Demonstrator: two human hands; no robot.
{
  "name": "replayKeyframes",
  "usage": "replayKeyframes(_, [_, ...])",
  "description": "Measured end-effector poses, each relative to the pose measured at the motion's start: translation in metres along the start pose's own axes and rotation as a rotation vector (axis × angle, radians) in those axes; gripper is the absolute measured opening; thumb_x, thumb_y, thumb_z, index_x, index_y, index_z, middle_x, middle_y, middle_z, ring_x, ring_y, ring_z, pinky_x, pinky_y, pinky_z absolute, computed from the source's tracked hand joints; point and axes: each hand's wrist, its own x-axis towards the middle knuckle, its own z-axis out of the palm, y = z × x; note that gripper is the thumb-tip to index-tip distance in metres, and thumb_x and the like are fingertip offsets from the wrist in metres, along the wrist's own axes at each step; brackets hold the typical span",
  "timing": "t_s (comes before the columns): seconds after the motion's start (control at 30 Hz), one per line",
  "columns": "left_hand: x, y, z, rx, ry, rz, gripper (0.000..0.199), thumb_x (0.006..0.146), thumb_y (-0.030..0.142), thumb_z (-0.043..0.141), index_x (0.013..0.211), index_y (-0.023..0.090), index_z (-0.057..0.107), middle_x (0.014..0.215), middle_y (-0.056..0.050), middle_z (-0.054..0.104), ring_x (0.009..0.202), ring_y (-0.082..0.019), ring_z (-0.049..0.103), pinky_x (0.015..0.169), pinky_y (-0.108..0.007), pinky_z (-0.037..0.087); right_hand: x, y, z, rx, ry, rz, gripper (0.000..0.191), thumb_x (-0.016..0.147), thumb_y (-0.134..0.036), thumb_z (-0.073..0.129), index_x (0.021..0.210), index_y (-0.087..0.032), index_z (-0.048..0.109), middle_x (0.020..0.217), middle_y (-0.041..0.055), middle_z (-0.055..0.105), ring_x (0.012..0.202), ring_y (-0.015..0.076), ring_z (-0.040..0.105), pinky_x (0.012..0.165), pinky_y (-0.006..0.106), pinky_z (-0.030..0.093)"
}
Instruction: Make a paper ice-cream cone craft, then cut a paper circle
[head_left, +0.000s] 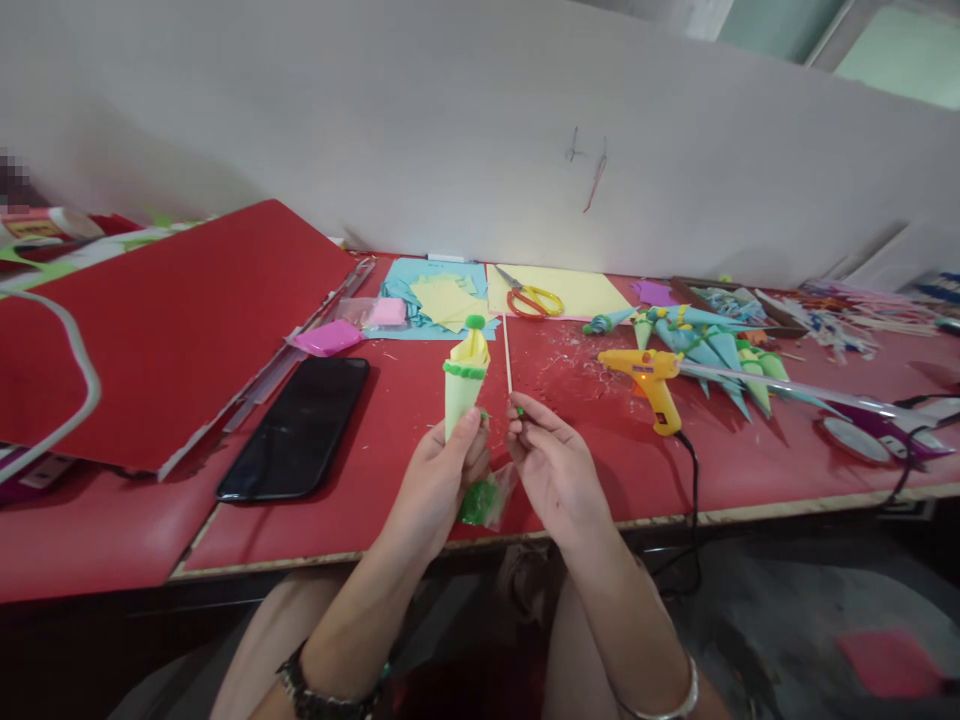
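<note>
My left hand [442, 465] is closed around a pale green paper cone [461, 398]. Yellow folded paper [471, 350] fills the cone's mouth, a row of green beads or pompoms rings its rim, and a green pompom [475, 322] tops it. To its right, my right hand [559, 465] pinches a tiny dark green piece [520, 412], too small to make out fully. Below and between both hands lies a clear bag of green bits [480, 500]. A thin pale stick [508, 355] reaches up from beside the right fingertips; whether they touch it I cannot tell.
Right of my hands, a yellow glue gun [649, 380] trails a black cord. Several paper cones [712, 350] lie beyond it. Scissors [532, 300] rest on yellow paper [592, 290]. At left are a black phone [296, 430] and a large red board [195, 330].
</note>
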Motion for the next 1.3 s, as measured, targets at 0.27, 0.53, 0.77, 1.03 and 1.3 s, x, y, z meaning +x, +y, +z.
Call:
replayKeyframes(0.27, [0.0002,0.0003,-0.0004,-0.008,-0.011,-0.025,0.043,0.071,0.048,0.062,0.055,0.017,0.036,0.045,0.012,0.018,0.039,-0.003,0.013,0.037,-0.016,0.016,-0.0029,-0.0011,-0.0023,-0.033,-0.069,-0.031,0.01,0.067,-0.017,0.066,0.077,-0.015,0.07,0.066,-0.0013,0.062,0.059,0.0039,0.054,0.06,0.013,0.046])
replayKeyframes(0.53, [0.0007,0.0011,0.0004,-0.019,0.017,-0.036,0.041,0.069,0.048,0.064,0.056,0.016,0.041,0.045,0.012,0.018,0.039,-0.003,0.015,0.036,-0.015,0.018,-0.0042,-0.001,-0.0014,0.021,-0.153,-0.054,0.008,0.073,-0.023,0.063,0.074,-0.017,0.066,0.053,-0.0058,0.053,0.046,0.0012,0.044,0.05,0.012,0.041])
replayKeyframes(0.77, [0.0,0.0015,0.0012,-0.038,0.141,-0.033,0.033,0.066,0.044,0.067,0.063,0.015,0.053,0.047,0.009,0.037,0.04,-0.003,0.03,0.04,-0.013,0.028,-0.004,-0.0008,-0.0021,-0.045,-0.138,-0.031,0.01,0.067,-0.017,0.068,0.077,-0.017,0.068,0.067,-0.0012,0.066,0.058,0.0039,0.057,0.059,0.013,0.047])
replayKeyframes(1.03, [-0.0021,0.0034,0.0052,-0.007,0.153,-0.043,0.026,0.066,0.04,0.067,0.063,0.015,0.057,0.054,0.006,0.05,0.049,-0.005,0.044,0.048,-0.015,0.036,-0.0049,-0.0011,-0.0017,-0.073,-0.112,-0.067,0.013,0.073,-0.03,0.064,0.074,-0.018,0.069,0.07,-0.001,0.066,0.065,0.0064,0.059,0.063,0.016,0.047])
replayKeyframes(1.3, [-0.0014,0.0028,0.0038,-0.035,0.22,-0.049,0.027,0.061,0.038,0.071,0.064,0.014,0.058,0.063,0.003,0.057,0.053,-0.006,0.048,0.051,-0.017,0.039,-0.0042,0.0016,-0.0038,-0.252,-0.073,-0.128,0.01,0.069,-0.024,0.066,0.078,-0.022,0.071,0.075,-0.0019,0.067,0.068,0.0083,0.055,0.068,0.021,0.044])
